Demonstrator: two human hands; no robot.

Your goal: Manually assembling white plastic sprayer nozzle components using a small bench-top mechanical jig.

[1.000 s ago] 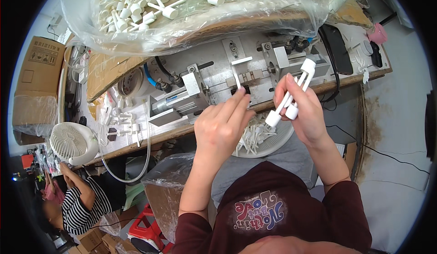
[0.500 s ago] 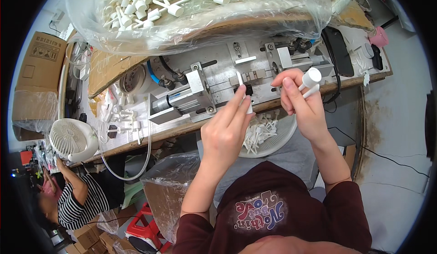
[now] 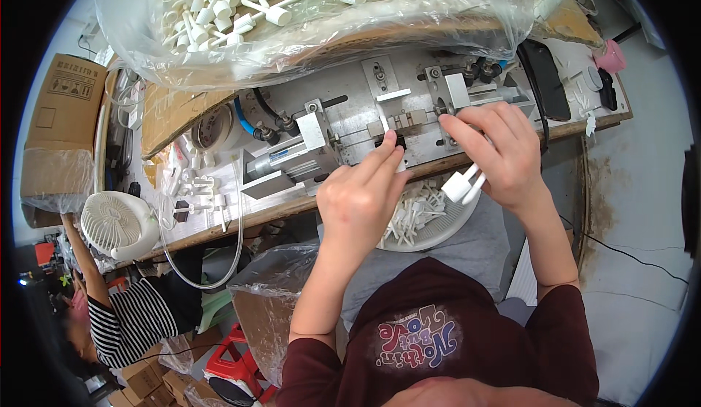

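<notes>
My left hand (image 3: 361,195) is closed around a slim white plastic stick (image 3: 384,122), its tip over the small metal holding block (image 3: 406,120) of a bench fixture. Part of the stick is hidden by my fingers. In my right hand (image 3: 504,155) are white plastic caps with stems (image 3: 457,187), hanging below the curled fingers on the palm side. The right fingertips are beside the right end of the holding block; whether they pinch anything else there cannot be seen. An air cylinder (image 3: 292,160) lies left of the block.
A plastic-lined carton heaped with white stemmed caps (image 3: 274,15) stands behind the fixture. A white basin (image 3: 431,240) of small white sticks sits below the bench edge. A fan (image 3: 117,224) stands at left, a phone (image 3: 549,82) at right. A person in a striped shirt (image 3: 157,316) is at lower left.
My right hand has turned over and come down onto the fixture's right side, so the caps now point downward. My left hand has lowered the white stick slightly toward the block.
</notes>
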